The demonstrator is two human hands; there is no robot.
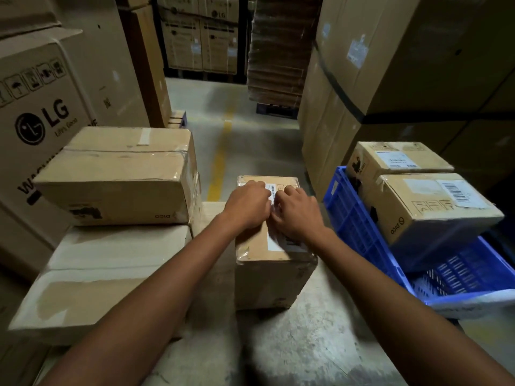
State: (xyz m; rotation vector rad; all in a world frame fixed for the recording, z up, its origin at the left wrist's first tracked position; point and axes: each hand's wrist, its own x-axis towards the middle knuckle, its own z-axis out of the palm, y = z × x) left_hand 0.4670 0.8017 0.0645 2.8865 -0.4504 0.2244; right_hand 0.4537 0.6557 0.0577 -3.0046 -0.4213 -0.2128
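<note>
Two bare forearms reach forward from the camera, and the left hand and right hand meet on top of a small taped carton. It stands on the concrete floor, probably set low and apart so its top can be worked. Both hands' fingers curl down at the white barcode label; whether they pinch or only press it, I cannot tell. The carton lies directly under both palms, between stacked cartons and a blue crate.
</note>
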